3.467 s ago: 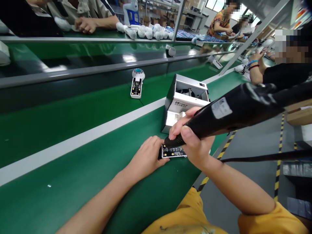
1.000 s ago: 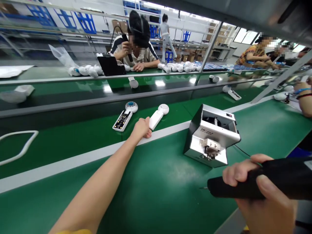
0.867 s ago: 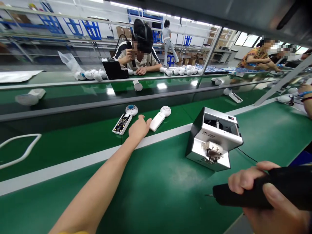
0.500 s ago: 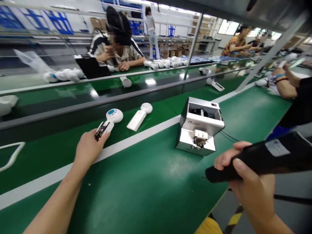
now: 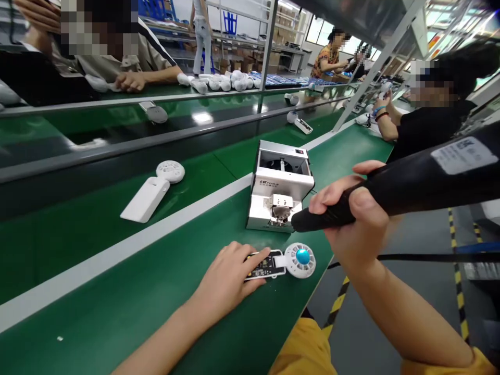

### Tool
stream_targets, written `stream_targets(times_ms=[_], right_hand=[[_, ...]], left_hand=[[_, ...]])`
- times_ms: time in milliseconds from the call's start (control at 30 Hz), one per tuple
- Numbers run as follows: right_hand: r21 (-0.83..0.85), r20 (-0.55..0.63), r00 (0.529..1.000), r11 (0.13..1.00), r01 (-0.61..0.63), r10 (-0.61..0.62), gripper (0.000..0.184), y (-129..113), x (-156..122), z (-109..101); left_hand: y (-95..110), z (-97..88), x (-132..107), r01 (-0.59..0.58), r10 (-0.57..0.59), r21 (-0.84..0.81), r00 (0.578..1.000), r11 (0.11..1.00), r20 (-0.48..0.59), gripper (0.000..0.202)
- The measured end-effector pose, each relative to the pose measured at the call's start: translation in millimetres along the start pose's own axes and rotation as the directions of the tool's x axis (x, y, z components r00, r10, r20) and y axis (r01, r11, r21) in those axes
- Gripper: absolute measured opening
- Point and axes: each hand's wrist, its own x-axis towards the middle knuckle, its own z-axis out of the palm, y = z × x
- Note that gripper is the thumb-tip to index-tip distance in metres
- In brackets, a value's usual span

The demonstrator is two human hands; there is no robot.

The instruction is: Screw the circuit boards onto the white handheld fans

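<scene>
My left hand (image 5: 234,271) grips a white handheld device (image 5: 279,259) by its sides on the green bench. Its open body shows a circuit board, partly under my fingers, and its round slotted head has a blue centre. A black electric screwdriver (image 5: 390,192) is wrapped in my right hand (image 5: 357,219). Its nose points left at the front of a silver screw feeder (image 5: 281,179); whether the bit touches the feeder I cannot tell. Left of the feeder, another white device (image 5: 146,199) lies with its plain casing up.
A white stripe (image 5: 175,213) runs along the bench, with a dark green belt beyond. More white devices lie on the belt, including one with an open body (image 5: 302,125). A slanted metal post (image 5: 351,104) rises behind the feeder. Co-workers sit across the line and at right.
My left hand has brought the opened device from the belt side onto the bench before the feeder. My right hand has moved the screwdriver up and left to the feeder. The view has shifted right.
</scene>
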Motion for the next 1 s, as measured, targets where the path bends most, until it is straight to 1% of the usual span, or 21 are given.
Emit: stream_targets(times_ms=[67,133,233,300,400,467,567,633,733,800,1000], right_hand=[[0.006,0.027,0.999,0.999,0.047,-0.047,0.025,7.4,1.7,4.0],[0.021,0.059,0.995,0.997,0.077,-0.078,0.025,15.5,3.1,7.0],[0.068,0.074,0.991,0.992,0.111,-0.116,0.025,27.0,6.1,11.4],[0.06,0.077,0.989,0.991,0.121,-0.126,0.023,32.3,8.4,14.0],[0.013,0.103,0.991,0.996,0.089,-0.09,0.018,33.0,9.4,15.4],[0.019,0.137,0.989,0.998,0.056,-0.058,0.019,28.2,5.5,13.2],[0.057,0.225,0.974,0.998,-0.042,0.028,0.026,18.3,-8.8,3.9],[0.031,0.269,0.96,0.996,-0.087,0.075,0.027,14.4,-21.0,-4.8],[-0.014,0.29,0.953,0.996,-0.09,0.09,0.024,15.4,-34.8,-15.8],[-0.005,0.292,0.952,0.996,-0.094,0.091,0.024,19.1,-38.9,-19.2],[0.005,0.304,0.946,0.993,-0.122,0.115,0.025,28.7,-40.2,-16.2]], left_hand=[[7.2,0.9,9.8,-0.012,0.011,0.05,0.999,0.999,0.031,0.057],[10.5,3.5,13.4,-0.011,0.008,0.072,0.999,0.997,0.037,0.055],[10.3,9.4,13.0,0.005,-0.006,0.064,1.0,0.998,0.006,0.057],[8.9,13.4,11.8,0.027,-0.026,0.048,0.999,0.998,-0.021,0.057],[7.8,16.8,11.0,0.054,-0.053,0.017,0.997,0.998,-0.051,0.054],[8.3,17.2,11.2,0.062,-0.061,0.006,0.996,0.998,-0.067,0.054],[10.2,16.1,12.1,0.068,-0.067,0.003,0.995,0.998,-0.073,0.054],[11.1,15.3,12.6,0.068,-0.068,0.0,0.995,0.998,-0.071,0.053],[11.8,14.7,12.7,0.066,-0.067,-0.006,0.994,0.998,-0.081,0.052],[12.0,14.7,12.7,0.067,-0.067,-0.01,0.994,0.998,-0.085,0.051],[12.6,16.3,12.7,0.07,-0.07,-0.005,0.994,0.998,-0.089,0.051]])
